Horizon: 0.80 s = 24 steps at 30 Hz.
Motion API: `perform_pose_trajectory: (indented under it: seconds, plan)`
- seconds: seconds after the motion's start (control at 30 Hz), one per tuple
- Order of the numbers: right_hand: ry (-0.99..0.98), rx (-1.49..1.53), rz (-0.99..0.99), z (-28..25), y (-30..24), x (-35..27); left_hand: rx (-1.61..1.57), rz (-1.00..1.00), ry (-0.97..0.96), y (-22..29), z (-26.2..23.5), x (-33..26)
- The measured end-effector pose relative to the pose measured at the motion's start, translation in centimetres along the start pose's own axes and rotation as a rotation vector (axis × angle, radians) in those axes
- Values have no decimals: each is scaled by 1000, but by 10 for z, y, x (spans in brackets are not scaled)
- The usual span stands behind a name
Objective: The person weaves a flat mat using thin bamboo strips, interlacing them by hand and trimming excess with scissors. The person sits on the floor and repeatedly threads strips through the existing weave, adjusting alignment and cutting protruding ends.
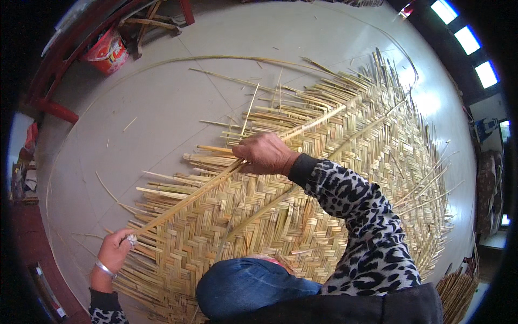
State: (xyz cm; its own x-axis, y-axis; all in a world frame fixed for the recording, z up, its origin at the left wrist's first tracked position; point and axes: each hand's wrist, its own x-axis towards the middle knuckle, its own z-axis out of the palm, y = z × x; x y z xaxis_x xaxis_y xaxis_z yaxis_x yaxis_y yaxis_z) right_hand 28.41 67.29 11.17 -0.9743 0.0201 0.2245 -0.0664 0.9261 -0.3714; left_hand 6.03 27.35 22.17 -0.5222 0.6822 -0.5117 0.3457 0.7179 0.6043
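Note:
A large woven mat of split bamboo-like strips (pixel 310 229) lies on the floor under me, its loose strip ends sticking out along the left and far edges. Near that left edge, a long pale strip (pixel 189 203) runs slantwise across the weave. My left hand (pixel 114 249), with a bracelet at the wrist, pinches its near end. Farther along, my right hand (pixel 264 154) is closed round the same strip, which continues past it toward the far edge. A second long strip (pixel 372 125) lies loose across the mat, partly hidden by my right arm. My bent knee (pixel 248 289) rests over the near part.
A red patterned bucket (pixel 108 51) stands at the far left beside a wooden frame (pixel 151 24) and a red beam (pixel 58 110). A bundle of thin brown sticks (pixel 456 291) is at the near right. Stray slivers lie on the grey tiled floor (pixel 162 102).

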Motion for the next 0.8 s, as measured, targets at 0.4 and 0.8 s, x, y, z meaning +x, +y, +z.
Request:
perform_pose_trajectory:
  seconds: [0.4, 0.8]
  plan:
    - [-249, 431, 185, 3, 2, -37, 178, 94, 153, -37, -1, 32]
    - [-368, 445, 259, -37, 14, -68, 614, 409, 254, -17, 21, 75]
